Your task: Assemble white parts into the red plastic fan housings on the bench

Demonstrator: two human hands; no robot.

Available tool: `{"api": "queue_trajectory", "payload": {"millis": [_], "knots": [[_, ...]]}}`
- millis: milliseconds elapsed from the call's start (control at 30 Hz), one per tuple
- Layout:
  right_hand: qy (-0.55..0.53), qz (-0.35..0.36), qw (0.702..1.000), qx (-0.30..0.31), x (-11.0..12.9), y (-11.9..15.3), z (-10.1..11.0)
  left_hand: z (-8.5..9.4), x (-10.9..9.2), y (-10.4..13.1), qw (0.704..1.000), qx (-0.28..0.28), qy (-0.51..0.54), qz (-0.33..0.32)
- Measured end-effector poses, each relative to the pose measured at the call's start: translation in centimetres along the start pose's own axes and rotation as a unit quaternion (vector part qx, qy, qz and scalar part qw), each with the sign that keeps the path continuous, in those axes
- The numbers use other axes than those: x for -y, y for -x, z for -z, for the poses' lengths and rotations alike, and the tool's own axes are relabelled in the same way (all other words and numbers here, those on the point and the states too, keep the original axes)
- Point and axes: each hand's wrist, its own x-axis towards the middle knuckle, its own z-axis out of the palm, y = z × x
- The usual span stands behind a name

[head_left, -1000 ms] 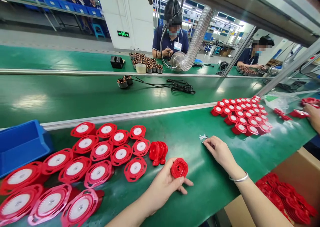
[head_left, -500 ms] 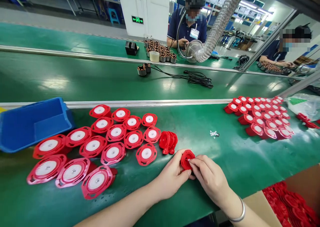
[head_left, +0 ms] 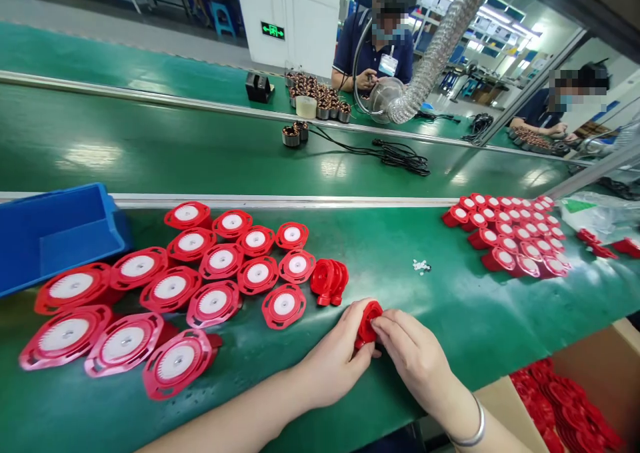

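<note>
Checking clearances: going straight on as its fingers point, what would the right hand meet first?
Most likely the red part held in the left hand; the right hand seems right at its face, though exact contact is unclear.

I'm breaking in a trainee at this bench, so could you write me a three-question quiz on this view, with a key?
1. True or false: the left hand holds a red part.

2. Where do the small white pieces lie?
A) in the blue tray
B) on the green bench
C) in the cardboard box

3. Fill in the gap: the silver bangle is worn on the ____ wrist.

Key: 1 true; 2 B; 3 right.
</note>
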Motion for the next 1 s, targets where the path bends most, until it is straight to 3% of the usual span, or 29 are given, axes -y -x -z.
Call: {"api": "queue_trajectory", "payload": {"millis": [133,267,367,467,833,1000], "knots": [[-0.036,-0.032,0.999,-0.005,-1.6,-0.2,1.7,-0.3,-0.1,0.0,0.999,0.01,0.039,0.012],[0.078,-0.172,0.979,-0.081,-6.3,0.3,4.1,-0.4,-0.9,-0.3,0.997,0.004,0.06,0.051],[0.14,-0.218,0.964,-0.054,-9.8,0.7,4.8,-0.3,-1.2,-0.6,0.994,0.0,0.085,0.07],[0.15,-0.222,0.962,-0.046,-11.6,0.8,4.5,-0.2,-1.3,-0.8,0.992,-0.002,0.093,0.085],[0.158,-0.223,0.961,-0.044,-12.7,0.2,3.9,-0.1,-1.2,-0.8,0.99,0.01,0.101,0.095],[0.116,-0.204,0.97,-0.062,-10.4,0.1,4.5,0.1,-1.6,-0.9,0.981,-0.004,0.157,0.113]]}}
